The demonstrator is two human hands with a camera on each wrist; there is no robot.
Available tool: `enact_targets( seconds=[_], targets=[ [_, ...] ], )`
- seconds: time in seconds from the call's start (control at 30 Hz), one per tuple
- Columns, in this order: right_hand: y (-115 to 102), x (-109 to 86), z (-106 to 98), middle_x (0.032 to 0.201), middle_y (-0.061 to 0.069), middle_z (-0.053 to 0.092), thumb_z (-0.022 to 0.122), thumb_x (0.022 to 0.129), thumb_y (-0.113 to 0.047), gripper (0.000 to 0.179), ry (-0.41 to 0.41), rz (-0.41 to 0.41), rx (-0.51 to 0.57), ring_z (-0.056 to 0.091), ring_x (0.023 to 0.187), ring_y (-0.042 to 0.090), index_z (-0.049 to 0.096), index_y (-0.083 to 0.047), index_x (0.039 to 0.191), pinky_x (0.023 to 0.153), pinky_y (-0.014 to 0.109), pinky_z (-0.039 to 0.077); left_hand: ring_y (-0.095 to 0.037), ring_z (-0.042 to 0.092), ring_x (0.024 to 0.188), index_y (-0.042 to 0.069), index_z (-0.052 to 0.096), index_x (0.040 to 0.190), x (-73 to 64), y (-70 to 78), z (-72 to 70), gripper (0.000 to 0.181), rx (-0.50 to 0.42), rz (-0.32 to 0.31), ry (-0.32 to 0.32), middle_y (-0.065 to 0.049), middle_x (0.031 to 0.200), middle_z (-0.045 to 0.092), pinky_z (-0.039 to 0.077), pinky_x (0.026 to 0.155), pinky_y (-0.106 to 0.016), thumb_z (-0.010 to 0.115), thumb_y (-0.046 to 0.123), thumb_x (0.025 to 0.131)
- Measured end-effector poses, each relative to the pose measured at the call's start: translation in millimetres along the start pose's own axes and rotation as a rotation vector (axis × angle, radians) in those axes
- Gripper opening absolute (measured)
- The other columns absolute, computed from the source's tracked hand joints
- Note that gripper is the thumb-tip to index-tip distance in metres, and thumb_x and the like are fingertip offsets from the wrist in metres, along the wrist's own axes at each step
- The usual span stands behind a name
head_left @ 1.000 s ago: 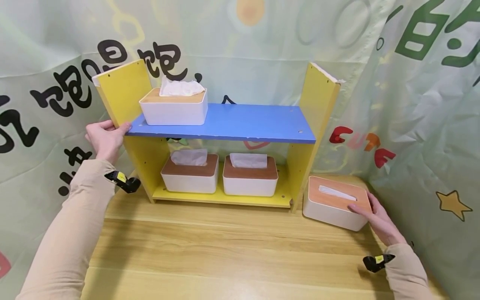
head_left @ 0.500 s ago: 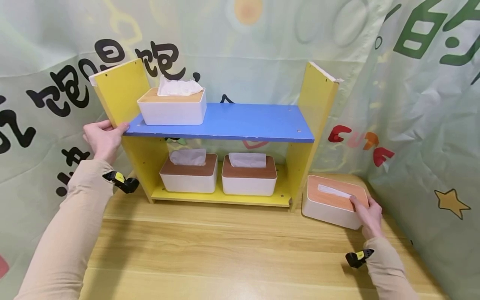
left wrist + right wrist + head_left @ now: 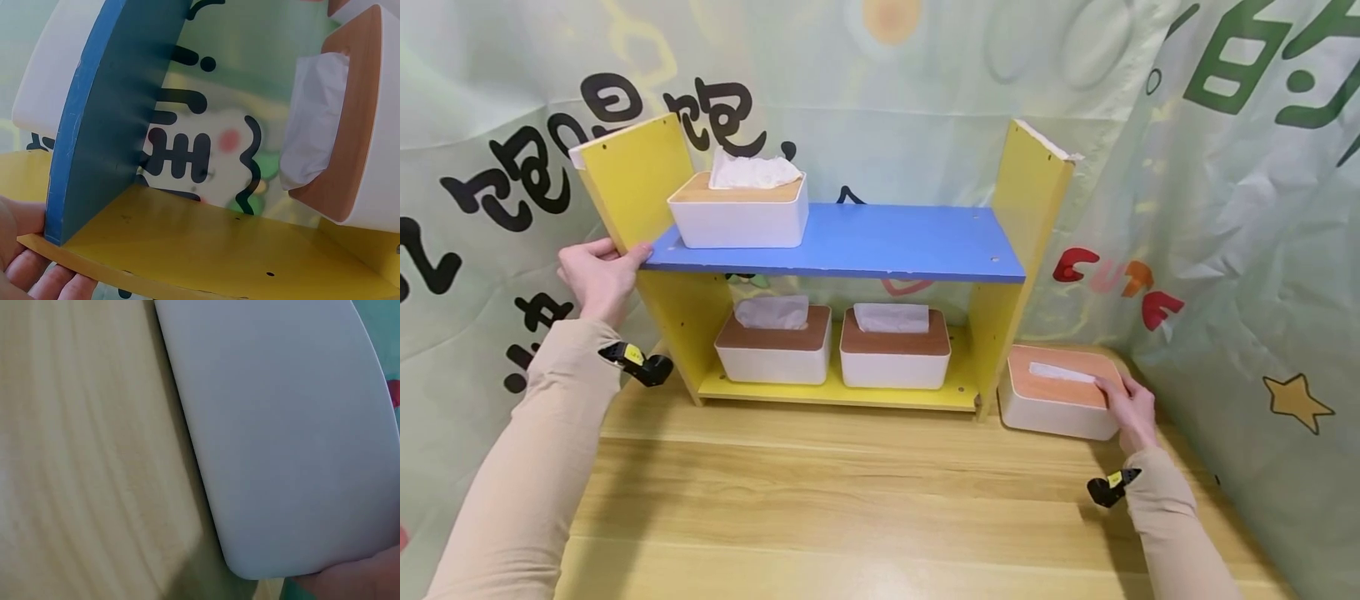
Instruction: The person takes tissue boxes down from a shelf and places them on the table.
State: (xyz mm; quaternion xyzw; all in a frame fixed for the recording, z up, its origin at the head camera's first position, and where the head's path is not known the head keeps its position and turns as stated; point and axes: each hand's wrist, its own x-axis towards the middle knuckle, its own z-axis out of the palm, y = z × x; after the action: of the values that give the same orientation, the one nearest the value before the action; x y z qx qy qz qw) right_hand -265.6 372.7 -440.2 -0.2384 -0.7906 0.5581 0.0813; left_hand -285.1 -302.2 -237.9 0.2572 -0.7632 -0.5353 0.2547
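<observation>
My left hand (image 3: 597, 277) grips the front edge of the yellow side panel (image 3: 634, 185), its thumb by the end of the blue shelf board (image 3: 910, 240). In the left wrist view, the thumb lies beside the blue board and the fingers (image 3: 53, 282) curl around the yellow panel. On the table to the right of the shelf unit, my right hand (image 3: 1133, 414) holds the right end of a white tissue box (image 3: 1052, 412) with a wooden lid. Its thumb side is on the lid near the slot. The right wrist view shows mostly the box's white side (image 3: 275, 437).
Another tissue box (image 3: 737, 223) stands at the left of the blue board. Two more, a left box (image 3: 773, 365) and a right box (image 3: 895, 371), sit on the yellow bottom board (image 3: 835, 397). A printed curtain (image 3: 880, 108) hangs behind the wooden table (image 3: 850, 500).
The right end of the box on the table has swung back, leaving it more in line with the shelf. My right hand has shifted left across its end. The left hand keeps its grip.
</observation>
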Motion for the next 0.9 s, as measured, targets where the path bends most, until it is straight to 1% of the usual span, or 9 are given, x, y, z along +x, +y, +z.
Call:
enact_targets(
  seconds=[0.2, 0.33, 0.53, 0.57, 0.6, 0.67, 0.77, 0.83, 0.9],
  targets=[
    [-5, 13.4, 0, 0.168, 0.016, 0.018, 0.052, 0.1, -0.037, 0.074, -0.024, 0.03, 0.05, 0.028, 0.147, 0.03, 0.02, -0.009, 0.16, 0.126, 0.04, 0.025, -0.005, 0.025, 0.135, 0.011, 0.06, 0.138, -1.2, -0.1, 0.1, 0.058, 0.015, 0.01, -0.01, 0.0, 0.157, 0.043, 0.019, 0.118, -0.02, 0.076, 0.033, 0.087],
    [-7, 20.2, 1, 0.168, 0.016, 0.019, 0.053, 0.099, -0.037, 0.074, -0.035, 0.047, 0.06, 0.029, 0.146, 0.029, 0.021, -0.01, 0.16, 0.126, 0.038, 0.025, -0.003, 0.025, 0.13, 0.011, 0.06, 0.138, -1.7, -0.1, 0.2, 0.058, 0.019, 0.012, -0.009, 0.0, 0.158, 0.041, 0.019, 0.118, -0.02, 0.076, 0.034, 0.087],
    [-8, 27.3, 3, 0.168, 0.016, 0.02, 0.054, 0.1, -0.036, 0.072, -0.056, 0.043, 0.062, 0.032, 0.144, 0.028, 0.022, -0.01, 0.16, 0.126, 0.038, 0.026, -0.002, 0.026, 0.129, 0.011, 0.061, 0.137, -1.7, 0.5, -0.1, 0.058, 0.023, 0.015, -0.007, -0.001, 0.155, 0.045, 0.02, 0.117, -0.02, 0.076, 0.036, 0.087],
    [-8, 28.2, 3, 0.167, 0.016, 0.021, 0.054, 0.1, -0.036, 0.072, -0.058, 0.04, 0.06, 0.033, 0.143, 0.028, 0.023, -0.01, 0.16, 0.126, 0.038, 0.027, -0.002, 0.027, 0.129, 0.011, 0.061, 0.137, -1.7, 0.5, -0.3, 0.058, 0.023, 0.015, -0.008, -0.001, 0.153, 0.047, 0.02, 0.117, -0.02, 0.076, 0.036, 0.087],
    [-9, 28.8, 3, 0.167, 0.016, 0.022, 0.054, 0.1, -0.035, 0.071, -0.055, 0.039, 0.057, 0.035, 0.141, 0.027, 0.024, -0.01, 0.159, 0.125, 0.037, 0.028, -0.002, 0.027, 0.128, 0.012, 0.061, 0.137, -1.6, 0.5, -0.4, 0.057, 0.023, 0.014, -0.008, 0.002, 0.148, 0.053, 0.021, 0.117, -0.02, 0.077, 0.036, 0.087],
    [-9, 30.5, 4, 0.167, 0.016, 0.023, 0.054, 0.1, -0.035, 0.07, -0.054, 0.039, 0.062, 0.035, 0.14, 0.027, 0.025, -0.01, 0.159, 0.124, 0.036, 0.029, -0.002, 0.027, 0.13, 0.012, 0.062, 0.136, -1.2, 0.5, -0.7, 0.057, 0.021, 0.013, -0.008, 0.012, 0.129, 0.063, 0.021, 0.117, -0.02, 0.077, 0.036, 0.087],
    [-10, 32.4, 5, 0.167, 0.016, 0.021, 0.054, 0.1, -0.034, 0.07, -0.056, 0.044, 0.075, 0.033, 0.142, 0.028, 0.024, -0.01, 0.159, 0.126, 0.037, 0.027, -0.004, 0.027, 0.136, 0.013, 0.062, 0.136, -0.7, 0.3, -1.0, 0.057, 0.014, 0.012, -0.007, 0.024, 0.103, 0.062, 0.02, 0.118, -0.019, 0.078, 0.035, 0.086],
    [-11, 33.0, 6, 0.168, 0.016, 0.019, 0.054, 0.1, -0.034, 0.071, -0.062, 0.046, 0.088, 0.03, 0.145, 0.03, 0.023, -0.009, 0.159, 0.127, 0.04, 0.024, -0.006, 0.025, 0.14, 0.012, 0.062, 0.137, -0.5, 0.2, -0.8, 0.057, 0.009, 0.013, -0.009, 0.026, 0.103, 0.06, 0.02, 0.118, -0.019, 0.077, 0.035, 0.086],
    [-11, 33.0, 6, 0.168, 0.015, 0.018, 0.054, 0.1, -0.034, 0.071, -0.066, 0.051, 0.096, 0.028, 0.146, 0.031, 0.022, -0.01, 0.16, 0.128, 0.041, 0.022, -0.006, 0.024, 0.142, 0.012, 0.061, 0.137, -0.6, 0.2, -0.6, 0.058, 0.013, 0.013, -0.009, 0.017, 0.117, 0.067, 0.02, 0.119, -0.019, 0.077, 0.035, 0.087]
  ],
)
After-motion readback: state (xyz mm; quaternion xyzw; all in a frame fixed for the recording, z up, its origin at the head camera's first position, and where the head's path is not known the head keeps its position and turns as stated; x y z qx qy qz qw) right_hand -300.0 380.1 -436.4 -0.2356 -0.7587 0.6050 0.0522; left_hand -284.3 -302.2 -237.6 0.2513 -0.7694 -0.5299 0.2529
